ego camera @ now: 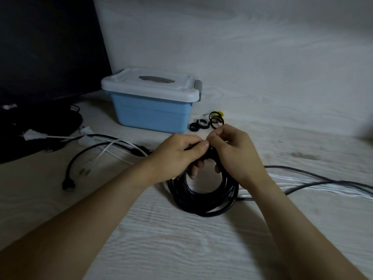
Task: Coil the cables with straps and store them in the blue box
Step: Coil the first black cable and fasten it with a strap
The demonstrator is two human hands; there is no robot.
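A: A pale wood-grain floor (201, 249) runs up to a wall of the same pale grain; a dark television screen (46, 47) stands at the far left, just left of the blue plastic box.

B: And the blue plastic box (151, 114) itself?

A: It sits on the floor with its white clip-on lid (149, 84) shut, a grey handle on top; just right of the box lies a small cluster of black, white and yellow strap rings (210, 122).

B: Where is the cable being worked?

A: The coiled black round cable (201, 197) stands nearer the viewer than the box, its lower loops resting on the floor; the top of the coil is raised between both hands.

B: How do the hands hold it?

A: The left hand (177, 154) curls its fingers round the top of the coil, thumb pressed on top; the right hand (234, 150) pinches something small and dark at the same spot, and what it is I cannot tell.

B: Anything else?

A: Loose black and white cables (105, 150) sprawl in front of the box and to its left; more grey and white leads (323, 180) trail away well to the right of it.
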